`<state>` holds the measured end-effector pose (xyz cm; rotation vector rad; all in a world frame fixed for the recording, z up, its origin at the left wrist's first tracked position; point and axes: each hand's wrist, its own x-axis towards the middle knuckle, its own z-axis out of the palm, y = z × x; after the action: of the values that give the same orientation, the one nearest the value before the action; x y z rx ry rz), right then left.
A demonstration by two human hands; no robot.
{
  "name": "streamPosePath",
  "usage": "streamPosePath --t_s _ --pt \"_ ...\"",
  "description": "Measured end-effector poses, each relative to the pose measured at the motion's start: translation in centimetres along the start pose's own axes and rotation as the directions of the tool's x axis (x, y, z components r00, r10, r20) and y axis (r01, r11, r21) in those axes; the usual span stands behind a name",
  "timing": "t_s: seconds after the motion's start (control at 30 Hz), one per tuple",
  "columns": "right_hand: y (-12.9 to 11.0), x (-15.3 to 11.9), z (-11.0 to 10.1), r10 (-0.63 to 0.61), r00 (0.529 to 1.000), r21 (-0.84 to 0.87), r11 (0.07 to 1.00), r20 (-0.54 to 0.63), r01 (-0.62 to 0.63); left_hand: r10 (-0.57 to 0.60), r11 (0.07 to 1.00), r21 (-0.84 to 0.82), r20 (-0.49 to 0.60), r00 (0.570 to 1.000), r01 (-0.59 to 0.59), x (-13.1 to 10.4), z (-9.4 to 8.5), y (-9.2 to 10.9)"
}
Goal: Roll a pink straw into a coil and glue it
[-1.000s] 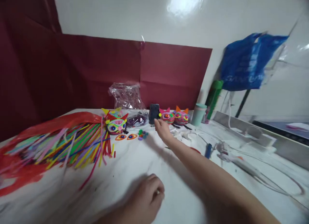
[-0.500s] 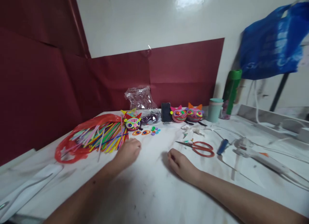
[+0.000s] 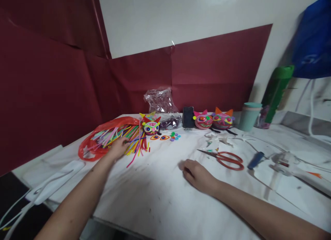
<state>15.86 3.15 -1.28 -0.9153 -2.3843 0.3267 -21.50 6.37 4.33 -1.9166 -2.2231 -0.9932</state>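
Note:
My left hand (image 3: pixel 119 147) is at the heap of coloured strips (image 3: pixel 133 135), its fingers closed around something I cannot make out. The strips lie partly in a red plastic bag (image 3: pixel 86 143). My right hand (image 3: pixel 195 172) rests on the white table (image 3: pixel 144 198), fingers curled, what is inside them hidden. Between and beyond the hands lie two orange-rimmed eye shapes (image 3: pixel 164 138) and small coloured discs (image 3: pixel 174 136). A decorated cat-like head (image 3: pixel 151 127) sits right of the strips. Red-handled scissors (image 3: pixel 229 160) lie right of my right hand.
Two more decorated heads (image 3: pixel 203 120) stand by a dark block (image 3: pixel 188 117) at the back. A teal cup (image 3: pixel 249 116) and green bottle (image 3: pixel 279 95) are behind right. A glue gun (image 3: pixel 292 166), blue object (image 3: pixel 256 160) and cables lie right; a power strip (image 3: pixel 58 179) is left.
My left hand has moved left from the open table onto the strips, and some strips have shifted. My right hand stays closed on the table. The view has turned left.

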Motion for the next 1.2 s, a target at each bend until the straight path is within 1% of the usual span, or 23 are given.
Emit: streamPosePath --t_s 0.1,0.13,0.2,0.27,0.4,0.53,0.6,0.73,0.8,0.87,0.9,0.97,1.03,1.1,1.2 --pt "-0.1 0.0 -0.1 -0.038 0.999 -0.022 0.999 0.004 0.038 0.113 0.988 0.085 0.145 0.983 -0.126 0.1 1.7 0.7" --pt "-0.1 0.0 -0.1 -0.043 0.999 -0.026 0.999 0.005 0.043 0.124 0.983 0.115 0.169 0.978 -0.144 0.2 1.9 0.7" --pt "-0.1 0.1 -0.1 -0.044 0.999 -0.030 0.999 0.009 0.044 0.117 0.973 0.176 0.180 0.977 -0.149 0.6 1.9 0.6" --pt "0.0 0.2 -0.1 -0.046 0.999 -0.030 0.999 0.008 0.046 0.091 0.965 0.231 0.156 0.984 -0.126 1.1 1.6 0.5" --pt "0.1 0.2 -0.1 -0.053 0.999 -0.027 0.998 0.006 0.053 0.024 0.950 0.308 0.063 0.998 -0.042 1.9 0.7 0.5" --pt "0.1 0.1 -0.1 -0.066 0.998 -0.026 0.998 0.008 0.066 -0.031 0.938 0.345 -0.001 1.000 0.030 1.8 0.2 0.3" --pt "0.1 0.1 -0.1 -0.072 0.997 -0.023 0.997 0.007 0.072 -0.041 0.940 0.339 0.019 0.999 0.032 1.6 0.1 0.1" --pt "0.1 0.1 -0.1 -0.076 0.997 -0.016 0.997 0.004 0.076 -0.026 0.963 0.269 0.142 0.990 -0.014 1.4 0.1 0.4" --pt "0.1 0.1 -0.1 -0.072 0.997 -0.018 0.997 0.008 0.072 -0.011 0.972 0.235 0.139 0.990 -0.022 1.5 0.4 1.1" --pt "0.1 0.1 -0.2 -0.065 0.998 -0.024 0.998 0.013 0.065 0.037 0.979 0.194 0.121 0.992 -0.060 1.5 0.8 2.3" --pt "0.1 0.1 -0.2 -0.063 0.998 -0.025 0.998 0.013 0.064 0.078 0.981 0.168 0.130 0.988 -0.099 1.4 1.1 2.8" --pt "0.0 0.0 -0.3 -0.064 0.998 -0.024 0.998 0.013 0.064 0.170 0.975 0.108 0.193 0.966 -0.193 1.2 1.9 3.8" --pt "0.1 0.0 -0.2 -0.069 0.998 -0.022 0.997 0.010 0.070 0.233 0.964 0.064 0.273 0.933 -0.259 0.9 2.6 4.2" --pt "0.1 -0.1 -0.2 -0.075 0.997 -0.026 0.997 0.008 0.075 0.236 0.961 0.061 0.323 0.916 -0.269 0.8 3.1 3.9" --pt "0.1 0.0 -0.1 -0.076 0.997 -0.023 0.997 0.007 0.077 0.163 0.974 0.098 0.334 0.928 -0.206 0.9 3.1 2.9"
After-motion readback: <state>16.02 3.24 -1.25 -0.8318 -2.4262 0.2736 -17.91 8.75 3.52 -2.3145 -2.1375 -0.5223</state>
